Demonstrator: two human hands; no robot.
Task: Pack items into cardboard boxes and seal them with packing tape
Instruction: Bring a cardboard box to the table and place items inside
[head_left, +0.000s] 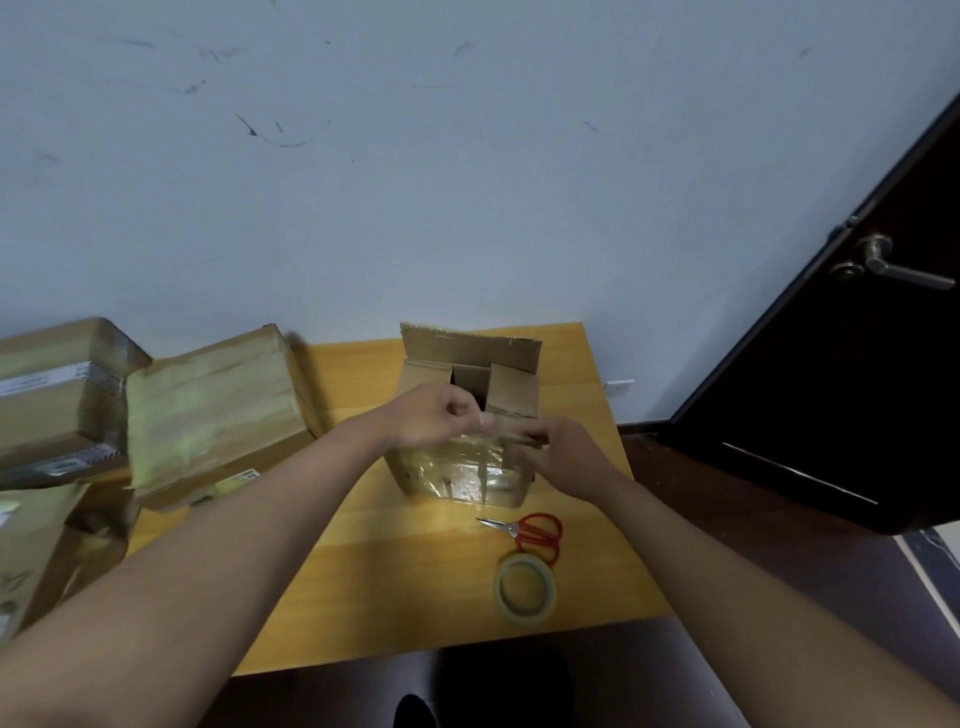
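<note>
An open cardboard box (457, 475) stands on the wooden table (395, 587), its back flap upright and its side flaps folded partly inward. Clear tape shines on its front wall. Both hands meet at the near flap of the box. My left hand (434, 418) pinches the flap's edge with curled fingers. My right hand (558, 452) grips the same flap from the right. The box's inside is dark and I cannot tell what it holds. A roll of clear tape (525, 587) lies flat near the table's front right.
Red-handled scissors (530, 531) lie between the box and the tape roll. Several taped cardboard boxes (218, 410) are stacked at the left. A dark door (852, 364) with a metal handle stands open on the right. A pale wall rises behind the table.
</note>
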